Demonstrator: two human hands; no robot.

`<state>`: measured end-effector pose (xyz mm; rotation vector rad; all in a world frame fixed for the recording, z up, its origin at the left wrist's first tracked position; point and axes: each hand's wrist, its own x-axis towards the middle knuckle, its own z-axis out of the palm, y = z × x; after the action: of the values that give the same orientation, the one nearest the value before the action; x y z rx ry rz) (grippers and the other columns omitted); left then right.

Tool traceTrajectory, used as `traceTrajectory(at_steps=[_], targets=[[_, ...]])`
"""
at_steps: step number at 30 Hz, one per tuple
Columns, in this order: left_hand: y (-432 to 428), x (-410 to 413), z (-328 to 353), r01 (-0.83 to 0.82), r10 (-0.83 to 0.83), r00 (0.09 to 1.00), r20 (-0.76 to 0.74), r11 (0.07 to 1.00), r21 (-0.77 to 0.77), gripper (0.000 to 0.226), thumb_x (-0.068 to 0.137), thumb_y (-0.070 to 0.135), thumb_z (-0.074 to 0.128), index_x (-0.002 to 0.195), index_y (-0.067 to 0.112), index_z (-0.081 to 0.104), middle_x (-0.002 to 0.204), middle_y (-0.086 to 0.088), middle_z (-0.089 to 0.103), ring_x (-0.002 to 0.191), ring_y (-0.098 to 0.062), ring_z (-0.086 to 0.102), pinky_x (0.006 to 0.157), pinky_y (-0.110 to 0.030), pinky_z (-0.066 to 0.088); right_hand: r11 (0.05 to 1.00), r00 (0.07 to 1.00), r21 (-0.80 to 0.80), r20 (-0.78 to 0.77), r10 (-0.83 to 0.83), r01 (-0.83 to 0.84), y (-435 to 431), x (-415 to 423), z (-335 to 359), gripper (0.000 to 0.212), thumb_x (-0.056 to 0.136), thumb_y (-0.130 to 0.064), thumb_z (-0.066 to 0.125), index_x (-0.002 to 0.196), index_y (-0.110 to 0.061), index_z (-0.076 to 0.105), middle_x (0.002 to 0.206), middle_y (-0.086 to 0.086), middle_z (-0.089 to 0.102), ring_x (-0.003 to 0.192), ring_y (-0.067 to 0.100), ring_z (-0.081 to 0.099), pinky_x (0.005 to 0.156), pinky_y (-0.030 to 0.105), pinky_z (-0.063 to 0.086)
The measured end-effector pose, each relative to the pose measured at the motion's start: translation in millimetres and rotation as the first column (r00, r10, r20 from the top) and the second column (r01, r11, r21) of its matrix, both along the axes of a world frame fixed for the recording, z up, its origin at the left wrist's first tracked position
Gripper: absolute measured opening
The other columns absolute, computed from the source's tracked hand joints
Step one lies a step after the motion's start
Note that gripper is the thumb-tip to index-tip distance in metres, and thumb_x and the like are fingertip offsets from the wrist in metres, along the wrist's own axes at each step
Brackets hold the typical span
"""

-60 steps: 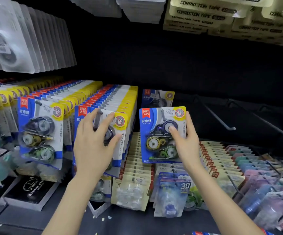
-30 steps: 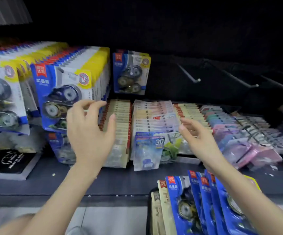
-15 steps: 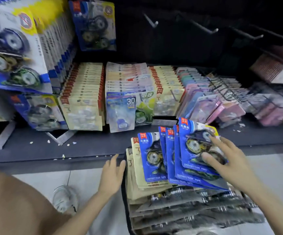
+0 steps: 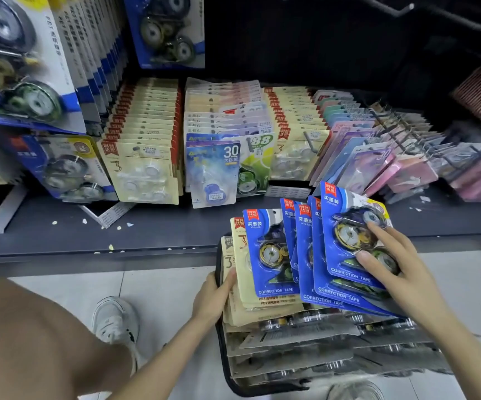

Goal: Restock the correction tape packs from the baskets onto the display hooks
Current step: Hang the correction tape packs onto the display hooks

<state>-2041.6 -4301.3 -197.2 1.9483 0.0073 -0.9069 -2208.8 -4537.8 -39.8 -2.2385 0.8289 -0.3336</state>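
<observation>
A black basket [image 4: 221, 336] stands on the floor at lower right, filled with several blue correction tape packs [image 4: 271, 255], beige packs and grey ones. My right hand [image 4: 400, 272] grips the rightmost blue pack [image 4: 346, 223], thumb and forefinger on its blister, and it sits higher than its neighbours. My left hand [image 4: 211, 295] holds the basket's left rim, thumb against a beige pack [image 4: 243, 284]. Full rows of the same blue packs [image 4: 25, 67] hang at upper left. One lone blue pack [image 4: 170, 30] hangs beside them. Bare display hooks [image 4: 392, 8] jut out at top right.
The dark shelf ledge [image 4: 161, 226] runs between the basket and the lower rows of beige packs [image 4: 144, 140] and pastel packs [image 4: 377, 157]. My bare knee [image 4: 31, 342] and a white shoe [image 4: 115, 321] are on the tiled floor at lower left.
My view dropped from the hooks to the basket. Both hands came down from the display; the right one took hold of a blue pack, the left one closed on the basket's rim.
</observation>
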Motion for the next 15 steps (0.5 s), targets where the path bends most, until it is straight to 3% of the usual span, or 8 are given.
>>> traceTrajectory(at_steps=[6,11,15], targets=[[1,6,6,-0.006,0.002,0.999,0.052,0.997,0.081,0.045,0.091,0.063,0.052,0.093,0.018,0.056,0.096,0.003,0.066,0.093,-0.021,0.062,0.077,-0.032,0.045,1.0,1.0,0.03,0.026,0.001,-0.002,5,4,2,0.069,0.074,-0.069,0.064,0.139,-0.049,0.048,0.148,-0.018,0.036,0.141,0.003,0.031,0.118,0.039,0.028],[4,3,2,-0.044,0.044,0.999,-0.003,0.999,-0.02,0.041,0.09,0.063,0.052,0.086,0.022,0.048,0.091,0.01,0.06,0.093,-0.018,0.059,0.081,-0.033,0.045,0.997,1.0,0.07,0.025,0.007,-0.008,9,4,8,0.099,0.051,-0.095,0.054,0.139,-0.05,0.047,0.146,-0.02,0.036,0.135,-0.006,0.032,0.108,0.023,0.026],[9,3,-5,-0.087,0.087,0.996,-0.015,0.993,-0.076,0.054,0.087,0.065,0.052,0.095,0.012,0.054,0.098,0.0,0.067,0.091,-0.017,0.063,0.077,-0.033,0.047,0.997,1.0,0.081,0.014,0.012,-0.013,16,6,12,0.092,0.057,-0.09,0.058,0.139,-0.05,0.047,0.15,-0.016,0.035,0.137,-0.004,0.031,0.107,0.022,0.025]])
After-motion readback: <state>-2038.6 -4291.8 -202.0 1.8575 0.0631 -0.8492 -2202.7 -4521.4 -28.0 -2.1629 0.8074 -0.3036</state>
